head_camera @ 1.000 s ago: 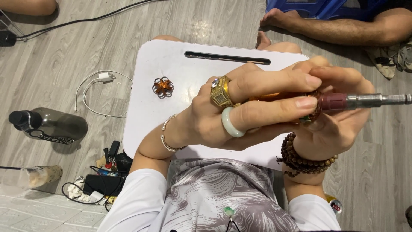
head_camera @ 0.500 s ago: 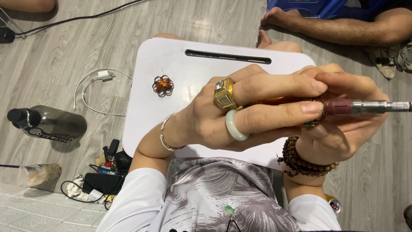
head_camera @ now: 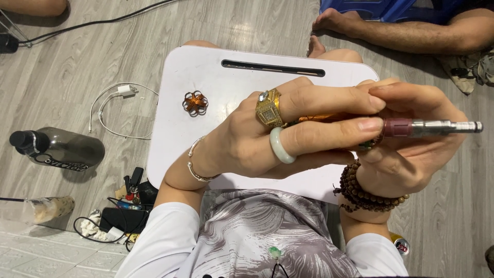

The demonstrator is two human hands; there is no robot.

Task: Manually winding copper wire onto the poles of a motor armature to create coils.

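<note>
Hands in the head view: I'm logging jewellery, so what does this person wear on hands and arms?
Left hand: a gold ring with a clear stone, a pale green band, a thin silver bangle. Right hand: a brown bead bracelet at the wrist. Both arms: short white sleeves.

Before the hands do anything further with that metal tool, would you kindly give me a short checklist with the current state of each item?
1. Right hand has a grip on the metal tool: ok.
2. Left hand supports it with fingers laid across: ok.
3. Tool's working tip visible: not ok, hidden under the fingers.
4. Orange piece between the fingers held firmly: cannot tell.
5. Copper wire flower lies apart from the hands on the white lap table: ok.
</note>
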